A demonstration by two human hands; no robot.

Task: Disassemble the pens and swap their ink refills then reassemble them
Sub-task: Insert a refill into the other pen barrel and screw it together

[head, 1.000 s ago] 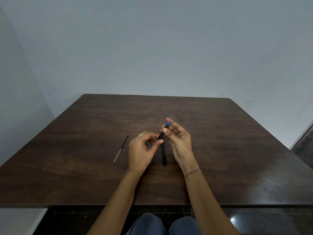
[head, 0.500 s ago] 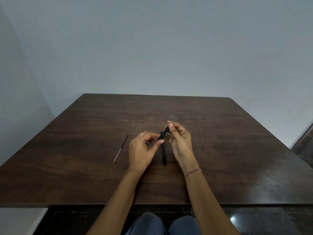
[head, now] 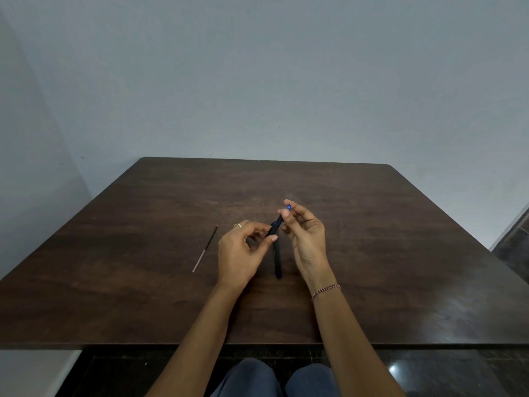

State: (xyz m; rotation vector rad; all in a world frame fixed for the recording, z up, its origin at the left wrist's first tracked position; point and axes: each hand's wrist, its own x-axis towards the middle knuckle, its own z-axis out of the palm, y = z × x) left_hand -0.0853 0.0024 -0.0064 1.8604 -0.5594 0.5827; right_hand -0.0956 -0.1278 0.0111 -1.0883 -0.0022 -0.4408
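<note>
so compared with half a second back, the blue tip (head: 288, 207) of the pen (head: 274, 228) is poking out again above the right hand (head: 307, 239); it showed a second ago too and got covered in between. The hands have hardly shifted otherwise, so my guess is the right one is working that end round, either unscrewing it or seating a refill, honestly too small in the shot to say which. Right now the left hand (head: 240, 253) is clamped on the dark barrel with thumb and fingertips, just left of frame centre. The right hand pinches the upper end just under the tip, other fingers loosely fanned. The pen is held up off the table (head: 400, 253), tilted toward the upper right. A second pen (head: 277, 262) lies right below it, between the two hands. A thin loose refill (head: 205, 249) lies alone left of the left hand, so one pen looks already emptied. Nothing really blocks the work, though that second pen could roll if knocked
</note>
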